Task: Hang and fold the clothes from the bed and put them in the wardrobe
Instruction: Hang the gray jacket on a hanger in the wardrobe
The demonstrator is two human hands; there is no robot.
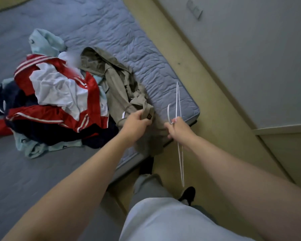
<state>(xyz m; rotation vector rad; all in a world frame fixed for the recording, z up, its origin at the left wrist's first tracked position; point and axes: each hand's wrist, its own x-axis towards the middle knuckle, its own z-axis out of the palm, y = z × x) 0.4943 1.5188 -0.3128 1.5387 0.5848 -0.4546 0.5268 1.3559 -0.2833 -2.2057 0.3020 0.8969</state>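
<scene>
Jacket (115,87), left hand (134,124); hanger (168,111), right hand (180,129)

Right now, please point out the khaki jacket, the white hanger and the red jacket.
khaki jacket (115,94): head view, its middle panel.
white hanger (168,112): head view, its curved hook.
red jacket (94,94): head view, red panel.

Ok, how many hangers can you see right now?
1: a white hanger gripped in the right hand, edge-on over the corner of the bed. Only one hook shows, though another could be stacked behind it.
</scene>
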